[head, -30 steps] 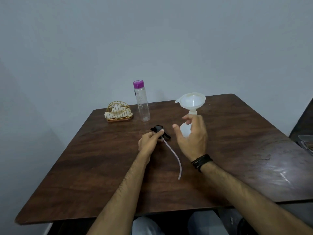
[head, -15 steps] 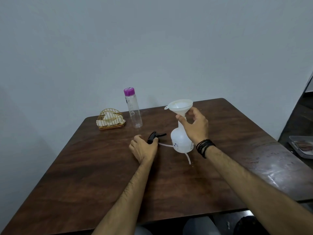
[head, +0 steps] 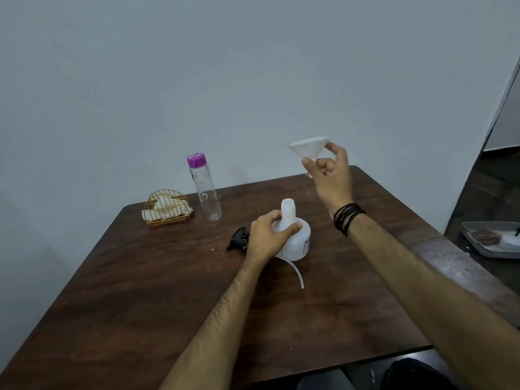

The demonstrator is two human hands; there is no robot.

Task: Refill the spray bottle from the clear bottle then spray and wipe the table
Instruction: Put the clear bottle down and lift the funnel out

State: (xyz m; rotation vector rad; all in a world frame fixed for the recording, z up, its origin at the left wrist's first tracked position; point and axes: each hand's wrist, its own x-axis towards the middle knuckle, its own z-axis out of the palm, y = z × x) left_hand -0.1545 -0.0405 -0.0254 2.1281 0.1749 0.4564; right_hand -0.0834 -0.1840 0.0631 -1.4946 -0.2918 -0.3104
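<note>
The white spray bottle [head: 297, 239] stands upright mid-table with its neck uncapped. My left hand [head: 267, 235] grips it at the shoulder below the neck. My right hand [head: 330, 173] holds a white funnel [head: 309, 146] by its stem, lifted well above and to the right of the bottle. The black spray head [head: 238, 242] lies on the table just left of my left hand, and its white dip tube [head: 297, 273] curves out in front of the bottle. The clear bottle [head: 204, 190] with a purple cap stands upright at the back.
A gold wire basket [head: 166, 211] with white cloths sits at the back left of the brown wooden table [head: 140, 305]. A metal tray [head: 491, 239] lies off the table on the right. A wall is close behind the table.
My right hand lifted the funnel out of the spray bottle's neck and raised it to the right. My left hand left the spray head and took hold of the bottle.
</note>
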